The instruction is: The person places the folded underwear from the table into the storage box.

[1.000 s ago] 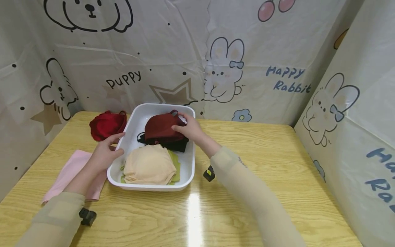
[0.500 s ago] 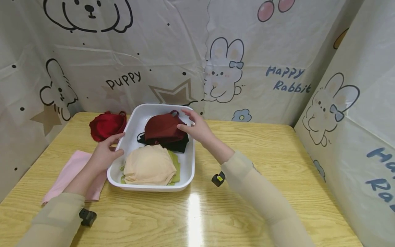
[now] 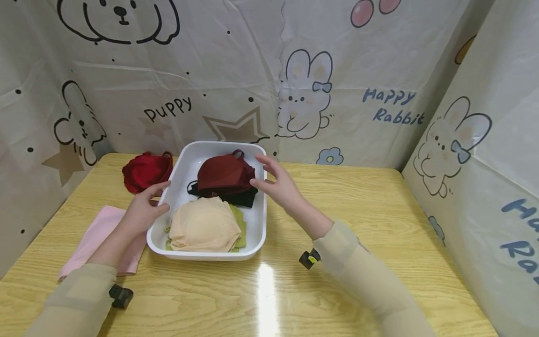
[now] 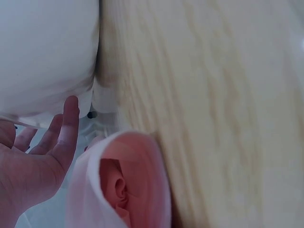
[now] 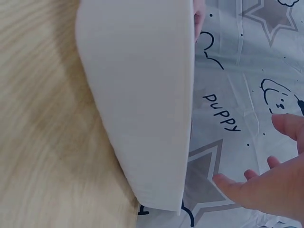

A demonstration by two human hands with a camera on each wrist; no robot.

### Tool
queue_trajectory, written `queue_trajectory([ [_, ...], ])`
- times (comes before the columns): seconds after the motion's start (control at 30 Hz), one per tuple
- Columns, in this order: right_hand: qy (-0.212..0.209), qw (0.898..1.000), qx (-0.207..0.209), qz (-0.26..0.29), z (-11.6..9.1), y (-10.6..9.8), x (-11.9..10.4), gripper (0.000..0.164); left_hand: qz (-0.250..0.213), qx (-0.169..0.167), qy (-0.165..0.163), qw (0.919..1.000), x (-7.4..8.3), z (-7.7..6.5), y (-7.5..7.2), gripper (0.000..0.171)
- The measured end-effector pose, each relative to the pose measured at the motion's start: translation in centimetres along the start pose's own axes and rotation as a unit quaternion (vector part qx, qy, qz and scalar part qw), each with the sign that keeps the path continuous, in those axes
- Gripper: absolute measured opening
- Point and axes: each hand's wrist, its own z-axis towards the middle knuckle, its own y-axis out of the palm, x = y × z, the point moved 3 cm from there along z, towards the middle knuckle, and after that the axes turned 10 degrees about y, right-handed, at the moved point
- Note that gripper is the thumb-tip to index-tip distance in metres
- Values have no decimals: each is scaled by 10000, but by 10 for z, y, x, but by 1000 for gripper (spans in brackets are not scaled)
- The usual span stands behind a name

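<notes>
A white plastic tub stands on the table, holding folded clothing. At its left rim my left hand rests with relaxed fingers; in the left wrist view the fingers lie along its outer wall. Above the right rim is my right hand, fingers apart and holding nothing. In the tub, nearest that hand, a maroon bra lies on a black garment. Toward the front, a beige bra-like garment covers part of a yellow-green one.
A red, bra-like garment lies behind the tub's left side on the wooden table. Folded pink cloth sits under and beside the left forearm. A printed curtain rises behind the table and at both sides.
My right hand has let go of the maroon bra and drawn back to the right, over the tub's rim. My left hand has stayed at the left rim.
</notes>
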Motion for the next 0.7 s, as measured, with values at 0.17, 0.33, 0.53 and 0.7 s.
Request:
queue_trajectory([
  [0.17,-28,9999,-41,123,-10,-2,7,62,9,15,37,10000,0,0,0,62],
  [0.33,-114,9992,-36,384,-18,-2,14,67,-19,8,52,10000,1,0,-1,62],
  [0.53,-21,9984,-59,556,-25,1,25,71,-21,-31,19,10000,1,0,0,62],
  [0.7,71,9981,-75,605,-30,3,33,74,-46,-56,-27,10000,1,0,0,63],
])
